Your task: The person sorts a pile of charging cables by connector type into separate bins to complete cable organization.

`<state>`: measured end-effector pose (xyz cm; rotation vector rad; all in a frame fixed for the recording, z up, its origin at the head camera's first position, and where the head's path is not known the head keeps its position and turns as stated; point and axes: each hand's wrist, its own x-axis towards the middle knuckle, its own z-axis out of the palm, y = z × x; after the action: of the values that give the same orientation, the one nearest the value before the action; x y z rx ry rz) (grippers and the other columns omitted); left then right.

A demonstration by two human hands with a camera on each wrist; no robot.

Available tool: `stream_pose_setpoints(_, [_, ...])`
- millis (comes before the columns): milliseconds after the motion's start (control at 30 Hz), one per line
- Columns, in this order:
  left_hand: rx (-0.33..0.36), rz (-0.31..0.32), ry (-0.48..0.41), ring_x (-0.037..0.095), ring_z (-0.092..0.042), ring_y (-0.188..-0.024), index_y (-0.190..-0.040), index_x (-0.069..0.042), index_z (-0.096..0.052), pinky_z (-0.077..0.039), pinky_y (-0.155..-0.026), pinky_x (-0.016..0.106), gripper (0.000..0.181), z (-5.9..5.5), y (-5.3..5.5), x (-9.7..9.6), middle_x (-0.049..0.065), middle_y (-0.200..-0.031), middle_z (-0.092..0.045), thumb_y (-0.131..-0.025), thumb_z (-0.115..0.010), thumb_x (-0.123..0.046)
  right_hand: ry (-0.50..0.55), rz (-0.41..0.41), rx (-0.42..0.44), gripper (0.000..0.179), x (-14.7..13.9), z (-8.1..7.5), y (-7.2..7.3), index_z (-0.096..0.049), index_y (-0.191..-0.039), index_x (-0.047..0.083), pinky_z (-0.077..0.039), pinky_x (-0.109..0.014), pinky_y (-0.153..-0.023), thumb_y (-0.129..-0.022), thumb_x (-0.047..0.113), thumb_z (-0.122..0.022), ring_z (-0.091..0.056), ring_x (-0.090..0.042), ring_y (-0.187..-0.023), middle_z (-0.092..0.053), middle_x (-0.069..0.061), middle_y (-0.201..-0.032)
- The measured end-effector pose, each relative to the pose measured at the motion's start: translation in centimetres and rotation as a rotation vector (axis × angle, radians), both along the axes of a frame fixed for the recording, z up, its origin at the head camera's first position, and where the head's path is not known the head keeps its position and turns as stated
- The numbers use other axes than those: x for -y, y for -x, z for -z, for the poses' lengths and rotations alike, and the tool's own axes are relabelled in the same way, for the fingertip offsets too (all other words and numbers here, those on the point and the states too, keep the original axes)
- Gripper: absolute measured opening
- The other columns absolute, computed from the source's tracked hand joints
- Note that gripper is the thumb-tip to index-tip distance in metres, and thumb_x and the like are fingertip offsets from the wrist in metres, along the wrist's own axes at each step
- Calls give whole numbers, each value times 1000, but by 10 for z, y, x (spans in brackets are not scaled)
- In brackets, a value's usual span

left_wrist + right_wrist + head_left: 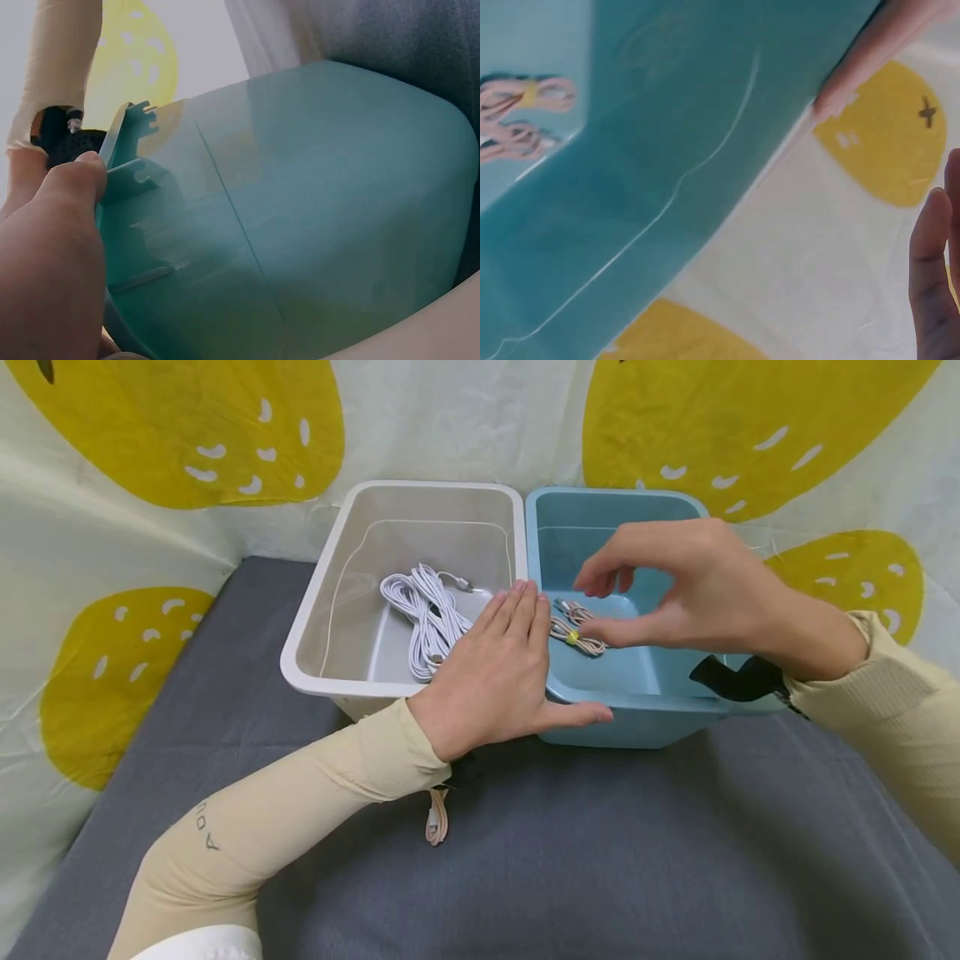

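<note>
My left hand [495, 672] lies with straight fingers across the adjoining rims of a light grey bin [306, 681] and a blue bin [637, 700]. Its thumb [79, 178] extends along the blue rim in the left wrist view. Above the blue bin, my right hand [697, 581] has bent fingers and a wide gap to the thumb, holding nothing. Below it, pinkish-beige cables [588, 643], one bundled with a yellow tie [529, 94], lie on the blue bin's floor. Coiled white cables [423, 610] fill part of the grey bin, partly hidden by my left hand.
A beige cable bundle [436, 822] lies on the dark grey cloth [562, 860] in front of the bins, partly under my left wrist. Behind stands a white curtain [465, 418] with yellow patches. A black strap [738, 677] hangs from my right wrist.
</note>
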<state>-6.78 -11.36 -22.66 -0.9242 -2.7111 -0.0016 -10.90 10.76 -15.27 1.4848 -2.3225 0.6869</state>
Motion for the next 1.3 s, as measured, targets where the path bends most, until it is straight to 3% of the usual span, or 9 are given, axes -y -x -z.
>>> stream_pose_setpoints(133, [-43, 16, -26, 35, -42, -153, -155, 7, -38, -32, -130, 43, 124, 1, 0, 1, 24, -158, -48, -82, -45, -93, 37, -81, 5, 40, 8, 2, -9, -77, -101, 12, -50, -9, -82, -89, 50, -78, -62, 0, -84, -75, 5, -91])
stream_pose_setpoints(233, [-99, 42, -60, 36, -47, -150, -152, 8, -43, -34, -129, 43, 123, 3, 0, 2, 25, -154, -52, -81, -49, -93, 76, -154, -26, 32, 12, 9, -13, -78, -102, 16, -50, -11, -81, -79, 34, -91, -61, 1, -84, -75, 8, -93])
stream_pose_setpoints(333, [-113, 48, -62, 37, -47, -150, -150, 8, -45, -34, -129, 43, 119, 3, 0, 3, 25, -153, -53, -82, -51, -90, 122, -205, -45, 41, 16, 15, -19, -78, -105, 19, -52, -12, -81, -68, 21, -97, -62, 1, -84, -74, 10, -96])
stream_pose_setpoints(600, [11, 21, -23, 38, -34, -158, -156, 9, -35, -27, -132, 44, 116, 1, 1, 5, 27, -164, -38, -88, -51, -83, 200, -321, -75, 38, 29, 36, -43, -78, -105, 16, -52, -20, -83, -71, 22, -95, -63, -3, -85, -72, 8, -97])
stream_pose_setpoints(800, [51, 2, 63, 36, -26, -161, -158, 8, -31, -22, -134, 42, 72, -1, 3, 5, 28, -168, -29, -106, -39, -41, 181, -403, -25, 60, 27, 79, -53, -72, -127, 21, -57, -27, -91, -71, 25, -95, -66, -6, -103, -71, 12, -119])
stream_pose_setpoints(967, [80, -10, 72, 35, -23, -162, -159, 8, -29, -20, -135, 42, 68, -1, 3, 3, 27, -169, -25, -108, -34, -36, 150, -472, 3, 43, 51, 66, -78, -72, -120, 16, -56, -22, -88, -81, 21, -89, -65, -6, -99, -71, 8, -110])
stream_pose_setpoints(1067, [88, -10, 43, 36, -24, -162, -160, 7, -28, -22, -134, 43, 87, -1, 2, 2, 26, -169, -27, -104, -39, -60, 122, -484, 17, 29, 63, 59, -89, -72, -111, 13, -54, -18, -86, -86, 22, -85, -65, -7, -92, -71, 5, -102])
stream_pose_setpoints(1200, [94, -7, -3, 35, -26, -161, -160, 7, -28, -24, -134, 45, 127, -2, 1, 1, 25, -168, -31, -82, -44, -93, 45, -474, 46, 22, 70, 68, -97, -71, -109, 14, -53, -13, -88, -90, 22, -80, -64, -4, -90, -70, 6, -98])
stream_pose_setpoints(1300, [84, -6, -5, 35, -27, -161, -160, 6, -29, -24, -133, 45, 128, -2, 1, 0, 25, -168, -32, -81, -45, -94, -21, -473, 50, 20, 74, 81, -99, -70, -111, 16, -53, -13, -88, -93, 22, -77, -63, -3, -91, -68, 8, -99])
